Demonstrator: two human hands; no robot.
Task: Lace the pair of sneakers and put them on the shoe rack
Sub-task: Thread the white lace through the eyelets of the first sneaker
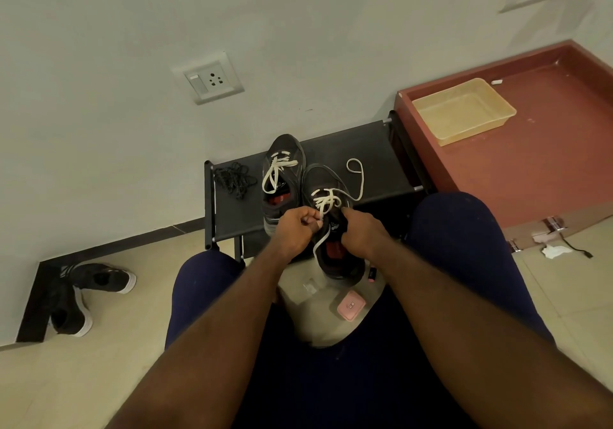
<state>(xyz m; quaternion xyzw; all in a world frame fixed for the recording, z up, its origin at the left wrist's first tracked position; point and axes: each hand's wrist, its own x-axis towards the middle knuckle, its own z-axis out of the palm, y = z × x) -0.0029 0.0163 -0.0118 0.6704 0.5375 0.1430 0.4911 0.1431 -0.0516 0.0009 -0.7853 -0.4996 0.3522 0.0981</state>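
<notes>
Two sneakers on the shoe rack, near one in hand

Head view: near sneaker (323, 180) sits toe-in on the top shelf of the black shoe rack (368, 150), with its heel hanging past the front edge toward the person's knees. Left hand (293, 229): fingers (306, 221) curled, pinching the white lace (360, 180) just below the crossed rows. Right hand (363, 234): fingers curled round the shoe's right side by the tongue, thumb up against the lacing. The lace's free end loops loose over the shelf to the right. Far sneaker (285, 153) lies just beside it on the left, same shelf, partly laced in white, ends slack. Black lace bundle (234, 178) at the shelf's left end. Floor: two black sneakers with white soles (96, 279) by the left wall, pink box (351, 305) between the knees. Beige tray (464, 110) on the red ledge (530, 170) right of the rack.
</notes>
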